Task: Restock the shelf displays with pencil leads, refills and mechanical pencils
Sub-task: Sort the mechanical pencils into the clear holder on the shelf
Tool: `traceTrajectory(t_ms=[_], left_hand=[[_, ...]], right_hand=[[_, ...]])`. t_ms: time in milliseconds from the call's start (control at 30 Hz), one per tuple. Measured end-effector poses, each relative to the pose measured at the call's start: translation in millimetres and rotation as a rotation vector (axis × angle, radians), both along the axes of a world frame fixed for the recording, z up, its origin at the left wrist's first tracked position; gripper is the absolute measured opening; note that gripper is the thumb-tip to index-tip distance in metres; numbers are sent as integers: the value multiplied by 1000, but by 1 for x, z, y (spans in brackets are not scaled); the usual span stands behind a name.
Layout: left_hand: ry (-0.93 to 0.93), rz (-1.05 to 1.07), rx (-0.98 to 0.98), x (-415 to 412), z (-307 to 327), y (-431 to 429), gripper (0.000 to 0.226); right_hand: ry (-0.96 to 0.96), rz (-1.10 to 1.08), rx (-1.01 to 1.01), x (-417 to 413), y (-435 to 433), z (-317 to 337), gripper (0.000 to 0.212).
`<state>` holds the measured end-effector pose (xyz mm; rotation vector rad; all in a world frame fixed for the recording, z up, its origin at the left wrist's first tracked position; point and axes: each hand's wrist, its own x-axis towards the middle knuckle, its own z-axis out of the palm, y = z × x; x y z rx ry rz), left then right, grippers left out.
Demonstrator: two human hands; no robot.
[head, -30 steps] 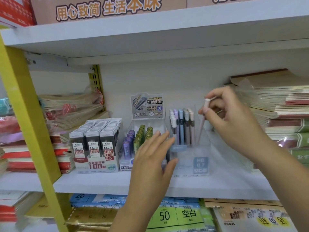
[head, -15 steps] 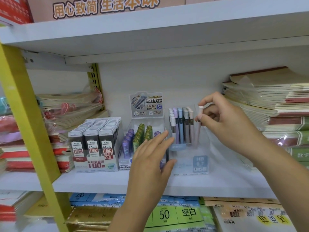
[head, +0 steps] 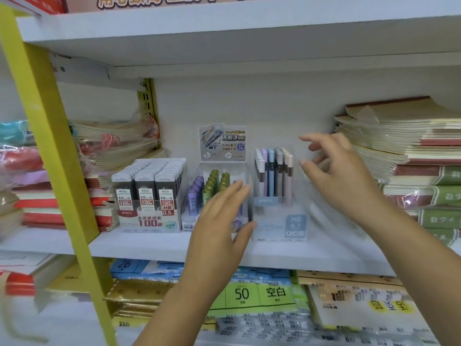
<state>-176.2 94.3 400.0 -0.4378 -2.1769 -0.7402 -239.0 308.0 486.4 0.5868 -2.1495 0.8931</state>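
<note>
A clear display box (head: 279, 221) marked HB 0.7 stands on the white shelf (head: 149, 245) and holds several pastel mechanical pencils (head: 273, 173) upright at its back. My left hand (head: 222, 228) rests flat against the box's left front corner, fingers spread. My right hand (head: 341, 176) hovers just right of the pencils, fingers apart and holding nothing. Left of the box sits a lead refill display (head: 212, 188) with purple and green tubes, and further left a box of black 0.5 HB lead cases (head: 149, 193).
Stacks of notebooks (head: 411, 156) fill the shelf's right end. Wrapped notebooks (head: 112, 151) lie at the left behind a yellow upright (head: 52, 156). Paper packs (head: 254, 293) labelled 50 sit on the shelf below. Another shelf board (head: 224, 28) hangs overhead.
My right hand lowered a pinkish pencil into the clear box beside the others, let it go and opened, drawing back to the right. The left hand stayed against the box.
</note>
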Motion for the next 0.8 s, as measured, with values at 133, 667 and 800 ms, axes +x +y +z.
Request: traceTrajectory(t_ms=[133,667,800], left_hand=[[123,67,-17,34,-27,-20,36],[-1516,224,521,177,-357,-67,66],[-1559,128,573,162,-382,-69,54]], right_hand=[[235,186,-137,47,-3,-12,34],[-1434,282,154,163,-78,-466,51],[-1591,136,71,149,-98,-511,64]])
